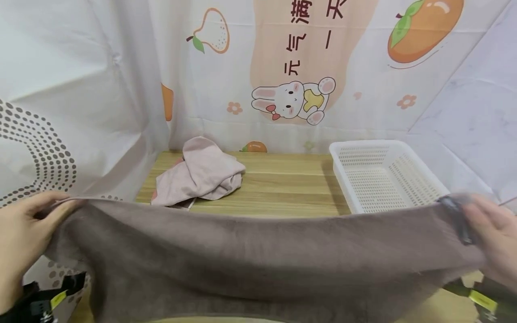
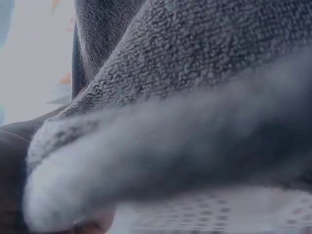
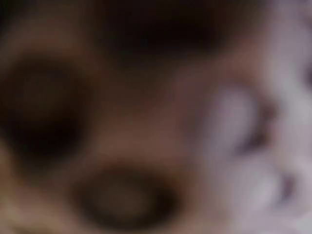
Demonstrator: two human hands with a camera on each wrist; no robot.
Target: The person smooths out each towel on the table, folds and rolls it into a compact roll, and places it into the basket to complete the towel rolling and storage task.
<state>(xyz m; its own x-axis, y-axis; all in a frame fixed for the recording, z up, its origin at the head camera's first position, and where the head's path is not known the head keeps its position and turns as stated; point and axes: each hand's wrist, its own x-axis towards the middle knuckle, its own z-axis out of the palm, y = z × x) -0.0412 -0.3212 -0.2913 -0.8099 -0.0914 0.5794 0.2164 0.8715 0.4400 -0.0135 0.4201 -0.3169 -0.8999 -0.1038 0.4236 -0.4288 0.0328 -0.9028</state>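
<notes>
Grey-brown cloth (image 1: 258, 260) spread between both hands (image 1: 30, 231) (image 1: 494, 233)

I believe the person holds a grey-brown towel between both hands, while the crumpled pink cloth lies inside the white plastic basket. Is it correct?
Not quite: the crumpled pink cloth lies on the wood-grain table, not inside the white plastic basket, as the head view shows.

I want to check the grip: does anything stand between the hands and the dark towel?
At the left hand, nothing visible: it pinches the towel directly. At the right hand, a blurred dark strip shows where it holds the towel; I can't tell whether that is part of the towel.
</notes>
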